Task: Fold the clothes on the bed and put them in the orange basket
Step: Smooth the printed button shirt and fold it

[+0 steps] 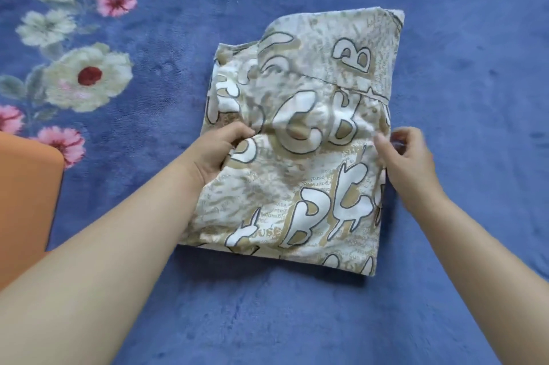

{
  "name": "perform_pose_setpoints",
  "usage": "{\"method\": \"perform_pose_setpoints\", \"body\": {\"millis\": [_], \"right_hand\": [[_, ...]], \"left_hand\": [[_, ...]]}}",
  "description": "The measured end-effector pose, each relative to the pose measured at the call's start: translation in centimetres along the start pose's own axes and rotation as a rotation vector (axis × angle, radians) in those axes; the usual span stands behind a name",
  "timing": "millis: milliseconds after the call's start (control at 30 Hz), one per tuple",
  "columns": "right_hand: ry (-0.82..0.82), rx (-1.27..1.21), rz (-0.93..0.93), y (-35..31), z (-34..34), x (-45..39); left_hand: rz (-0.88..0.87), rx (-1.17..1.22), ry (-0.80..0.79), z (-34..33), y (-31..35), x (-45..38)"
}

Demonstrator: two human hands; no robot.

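Mid-bed [297, 320], the folded printed garment [297, 139] is gripped at its left edge by the left hand [221, 152] and pinched at its right edge by the right hand [407, 156]; both edges are best lifted level before the orange basket [26, 201].

A: How many views are supplied, and from where?

B: One; a wide-angle head-worn camera, positioned above the bed [297, 320] and facing forward and steeply down; no second view exists, so no shared region applies.

A: State proximity and coverage.

B: Close range; both forearms enter from the lower frame edge; the left hand [221, 150] and right hand [408, 156] sit near centre on the folded garment [300, 145]; the blue bed cover fills the frame past every edge, so no bed edge or corner appears; the orange basket [26, 201] is cropped at the left frame edge.
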State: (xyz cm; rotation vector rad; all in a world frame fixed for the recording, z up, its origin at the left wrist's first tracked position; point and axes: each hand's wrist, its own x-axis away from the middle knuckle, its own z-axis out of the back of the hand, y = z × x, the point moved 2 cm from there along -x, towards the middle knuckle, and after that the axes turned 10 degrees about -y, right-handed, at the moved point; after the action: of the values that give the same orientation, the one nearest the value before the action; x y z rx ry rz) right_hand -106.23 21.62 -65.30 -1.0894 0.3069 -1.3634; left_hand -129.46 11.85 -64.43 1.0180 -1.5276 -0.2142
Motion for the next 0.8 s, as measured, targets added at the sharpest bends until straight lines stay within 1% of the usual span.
{"method": "perform_pose_setpoints", "body": {"millis": [33,100,133,200,267,300,333,367,433,467,500,533,567,600,633,700,767,800], "right_hand": [[-0.003,0.109,0.06,-0.3,-0.3,0.2],[-0.093,0.368,0.207,-0.9,-1.5,0.6],[-0.137,0.486,0.254,-1.4,-2.3,0.8],[-0.244,0.733,0.283,-1.6,-3.7,1.0],[-0.354,0.951,0.252,-1.3,-4.7,0.6],[-0.4,1.001,0.227,-1.0,-4.9,0.3],[-0.449,1.038,0.199,-0.8,-4.9,0.2],[-0.479,1.065,0.179,-0.7,-4.8,0.1],[-0.473,1.095,0.189,-0.8,-4.5,-0.1],[-0.419,1.067,0.231,-1.3,-4.5,-0.1],[-0.314,0.994,0.318,-1.9,-4.4,0.0],[-0.196,0.91,0.426,-2.7,-4.3,-0.2],[-0.092,0.87,0.538,-3.7,-4.4,-0.6],[-0.021,0.856,0.603,-4.7,-4.5,-1.1],[-0.032,0.88,0.604,-5.6,-4.9,-1.8],[-0.158,0.976,0.495,-6.7,-6.0,-3.6],[-0.207,1.051,0.454,-7.2,-6.9,-4.7],[-0.211,1.058,0.443,-7.2,-7.3,-5.2]], "left_hand": [[-0.007,-0.052,0.095,0.7,-0.5,-0.3],[-0.018,-0.197,0.286,2.0,-1.4,-0.3],[-0.027,-0.275,0.348,2.7,-1.5,0.0],[-0.061,-0.445,0.444,3.9,-1.9,0.6],[-0.106,-0.703,0.519,4.8,-1.9,1.2],[-0.114,-0.783,0.512,5.1,-1.8,1.3],[-0.109,-0.792,0.468,5.3,-1.8,1.5],[-0.086,-0.746,0.393,5.5,-1.7,1.5],[-0.045,-0.537,0.243,5.5,-0.4,1.2],[-0.046,-0.378,0.191,5.4,0.7,0.9],[-0.057,-0.23,0.143,5.0,1.9,0.5],[-0.083,-0.138,0.119,4.9,3.2,-0.3],[-0.11,-0.126,0.109,4.5,4.6,-1.2],[-0.126,-0.197,0.118,4.3,5.7,-2.2],[-0.155,-0.288,0.143,3.8,6.5,-3.1],[-0.29,-0.416,0.247,3.5,7.6,-4.9],[-0.441,-0.445,0.392,3.7,7.9,-5.7],[-0.469,-0.477,0.468,4.3,7.7,-6.0]]}}
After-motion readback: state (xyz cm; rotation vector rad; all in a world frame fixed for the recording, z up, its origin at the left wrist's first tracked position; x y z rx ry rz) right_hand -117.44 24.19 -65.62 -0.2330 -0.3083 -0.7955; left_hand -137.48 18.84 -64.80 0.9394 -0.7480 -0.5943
